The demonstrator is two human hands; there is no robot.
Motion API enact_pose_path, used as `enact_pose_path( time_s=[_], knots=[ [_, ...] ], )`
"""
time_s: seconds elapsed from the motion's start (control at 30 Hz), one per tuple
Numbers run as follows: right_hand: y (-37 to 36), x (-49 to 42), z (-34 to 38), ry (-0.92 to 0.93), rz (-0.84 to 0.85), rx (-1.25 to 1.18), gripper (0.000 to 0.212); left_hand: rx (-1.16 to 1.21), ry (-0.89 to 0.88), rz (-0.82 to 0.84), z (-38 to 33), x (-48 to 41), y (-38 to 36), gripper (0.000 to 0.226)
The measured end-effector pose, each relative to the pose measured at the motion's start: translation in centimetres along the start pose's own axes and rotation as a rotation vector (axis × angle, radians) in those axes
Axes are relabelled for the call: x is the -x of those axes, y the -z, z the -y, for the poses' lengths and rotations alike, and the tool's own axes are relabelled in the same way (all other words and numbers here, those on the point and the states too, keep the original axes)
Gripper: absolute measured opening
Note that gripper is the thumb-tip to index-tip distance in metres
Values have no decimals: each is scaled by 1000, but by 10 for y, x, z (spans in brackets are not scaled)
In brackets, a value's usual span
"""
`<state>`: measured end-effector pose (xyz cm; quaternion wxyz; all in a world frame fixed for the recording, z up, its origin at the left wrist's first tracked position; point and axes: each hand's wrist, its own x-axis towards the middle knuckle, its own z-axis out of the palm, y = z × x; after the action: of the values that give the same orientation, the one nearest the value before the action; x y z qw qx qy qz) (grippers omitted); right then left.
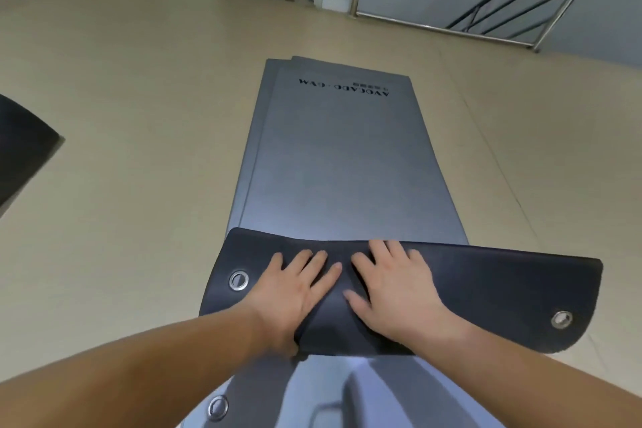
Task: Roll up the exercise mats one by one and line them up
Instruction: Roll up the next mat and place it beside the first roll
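One fold only so far, left hand [295,288] and right hand [392,285] pressing flat on top mat [486,288], gripping nothing, stack [333,156] beyond fingertips unrolled.

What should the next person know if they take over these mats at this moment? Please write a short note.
Left hand: open, pressing flat on the folded end of the top mat.
Right hand: open, flat beside it.
The stack of mats lies flat on the floor; only the top mat's near end is turned over, dark side up.
Done: first fold begun.
Left: roll this mat, then those under it, and line them up.
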<state>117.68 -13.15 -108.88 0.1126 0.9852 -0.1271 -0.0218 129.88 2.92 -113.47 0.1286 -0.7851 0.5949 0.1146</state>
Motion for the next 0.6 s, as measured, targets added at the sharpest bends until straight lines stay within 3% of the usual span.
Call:
enact_pose_path(
  time_s=[0.1, 0.17, 0.27, 0.4, 0.47, 0.6],
  knots=[
    [-13, 32, -10, -161, 373, -23, 119, 52, -27, -5, 11, -9, -2, 146],
    [-23, 44, -22, -194, 486, 52, 139, 107, -19, 2, 18, -15, -2, 147],
    [-40, 43, -38, -186, 467, 40, 143, 122, -10, 29, 21, -22, -1, 145],
    [-52, 16, -61, -114, 515, -85, 149, -43, -8, -63, 3, -15, -14, 128],
    [-51, 6, -71, -56, 542, -129, 147, -106, 40, -25, -3, -10, -23, 129],
    [-58, -4, -63, -98, 573, -17, 155, 3, 84, 30, 2, -18, -29, 131]
  ],
)
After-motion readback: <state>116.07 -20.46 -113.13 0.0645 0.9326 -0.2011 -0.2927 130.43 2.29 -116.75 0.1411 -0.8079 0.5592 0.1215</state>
